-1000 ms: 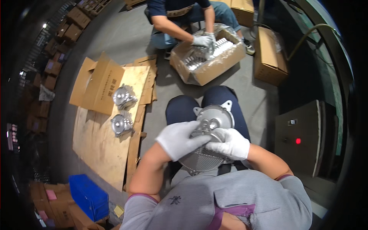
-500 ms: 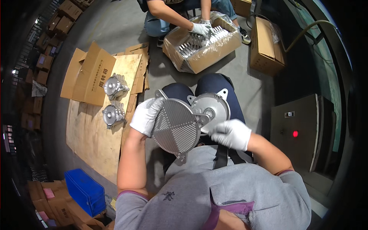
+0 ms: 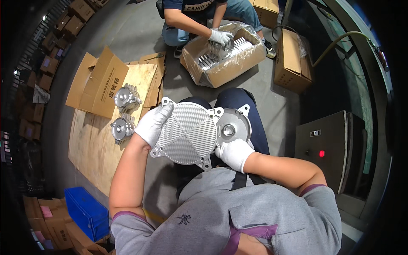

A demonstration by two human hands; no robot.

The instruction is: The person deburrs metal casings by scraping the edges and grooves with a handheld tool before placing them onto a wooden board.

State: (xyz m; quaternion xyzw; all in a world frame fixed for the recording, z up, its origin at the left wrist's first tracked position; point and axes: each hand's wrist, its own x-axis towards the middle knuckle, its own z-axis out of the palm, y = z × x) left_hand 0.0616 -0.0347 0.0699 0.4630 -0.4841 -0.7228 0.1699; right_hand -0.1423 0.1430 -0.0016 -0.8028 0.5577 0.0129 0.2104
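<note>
My left hand [image 3: 155,124], in a white glove, grips the left edge of a round grey metal cover [image 3: 187,134]. Its ribbed face, with diagonal bands and bolt lugs on the rim, is turned up toward me. Behind and to the right of it, over my lap, lies a second round metal casting [image 3: 240,126] with a central hub, partly hidden by the cover. My right hand [image 3: 236,155], gloved too, is closed at the lower rim of that casting, close to the cover's right edge. What its fingertips hold is hidden.
On a plywood board [image 3: 91,155] at left stand two stacks of castings [image 3: 126,97] beside an open carton [image 3: 100,85]. Ahead, a co-worker's gloved hand [image 3: 221,37] is over a plastic-lined box [image 3: 229,70] of metal parts. A control box [image 3: 321,148] stands right, a blue bin [image 3: 87,214] lower left.
My left hand has tilted the cover so its ribbed face shows more fully. My right hand has moved left and down to the castings. The co-worker has lifted a part slightly.
</note>
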